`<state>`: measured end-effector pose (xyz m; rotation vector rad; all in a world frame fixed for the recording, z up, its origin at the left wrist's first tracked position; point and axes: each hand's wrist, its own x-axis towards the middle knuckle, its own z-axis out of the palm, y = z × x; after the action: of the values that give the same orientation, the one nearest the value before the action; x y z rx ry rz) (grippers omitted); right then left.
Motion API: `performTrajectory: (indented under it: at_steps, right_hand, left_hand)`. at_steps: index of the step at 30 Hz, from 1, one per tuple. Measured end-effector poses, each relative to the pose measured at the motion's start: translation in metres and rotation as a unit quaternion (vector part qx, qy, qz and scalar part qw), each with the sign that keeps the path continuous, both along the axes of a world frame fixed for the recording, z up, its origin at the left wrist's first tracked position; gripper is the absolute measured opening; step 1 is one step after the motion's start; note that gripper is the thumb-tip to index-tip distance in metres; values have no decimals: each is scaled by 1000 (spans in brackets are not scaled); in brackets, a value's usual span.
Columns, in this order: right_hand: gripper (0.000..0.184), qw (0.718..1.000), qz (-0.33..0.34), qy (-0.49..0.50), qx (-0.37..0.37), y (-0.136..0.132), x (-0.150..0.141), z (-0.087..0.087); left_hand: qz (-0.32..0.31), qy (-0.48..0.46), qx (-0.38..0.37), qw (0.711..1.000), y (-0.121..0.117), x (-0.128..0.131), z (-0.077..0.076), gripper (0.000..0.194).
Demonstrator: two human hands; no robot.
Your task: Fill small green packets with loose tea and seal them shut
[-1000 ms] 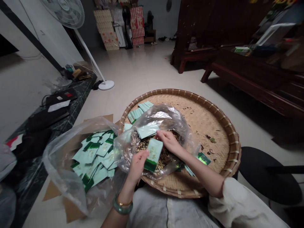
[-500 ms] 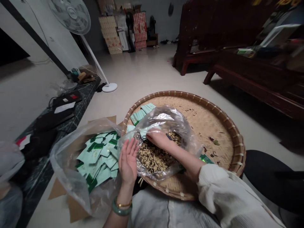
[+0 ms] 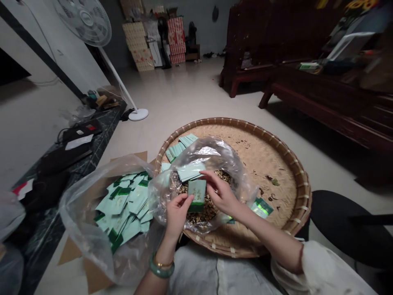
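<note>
My left fingers (image 3: 186, 200) clamp a green sachet (image 3: 197, 196), right fingers (image 3: 211, 180) spread beside it, keeping it above the loose tea (image 3: 208, 211) in the open bag (image 3: 233, 164).

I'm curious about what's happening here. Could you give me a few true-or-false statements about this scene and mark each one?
1. The left hand and right hand are bare, with no gloves. True.
2. The clear plastic bag on the round bamboo tray is empty. False: it holds a heap of dried brown flakes.
3. A pale green packet with a dark green band is between the hands. True.
4. The green bangle is on the right wrist. False: it is on the left wrist.
</note>
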<state>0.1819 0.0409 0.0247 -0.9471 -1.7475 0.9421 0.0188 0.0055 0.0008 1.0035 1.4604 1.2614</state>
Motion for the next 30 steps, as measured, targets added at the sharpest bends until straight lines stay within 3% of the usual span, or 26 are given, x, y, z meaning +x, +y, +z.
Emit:
performTrajectory:
  at_steps: [4,8,10,15,19,23,26,30]
  right_hand:
    - [38,977,-16,-140,160,-9,6,12]
    - [37,936,-58,-204,282,-13,5,6]
    - [31,928,-60,-201,308,-13,4,1]
    - [13,957,-63,-148,241,-10,6,3]
    - [11,929,-113,-212,282,-7,7,7]
    - [17,931,-40,-211,296,-5,7,3]
    - [10,955,13,-175,240,-2,9,-1]
    - [15,975,8,-143,171,-2,12,0]
  left_hand:
    - [6,20,20,1000,-4,3,6,20]
    - [5,1,-2,1000,-8,5,4,21]
    - [7,-16,-10,1000,-10,5,2,21]
    - [19,28,14,999,-11,5,2,19]
    - [14,100,57,993,-10,2,4,18]
    - [18,139,68,988,-8,-3,3,20]
    - [11,166,88,982,-7,-6,2,18]
    - [-9,159,96,983,-3,-9,-2,16]
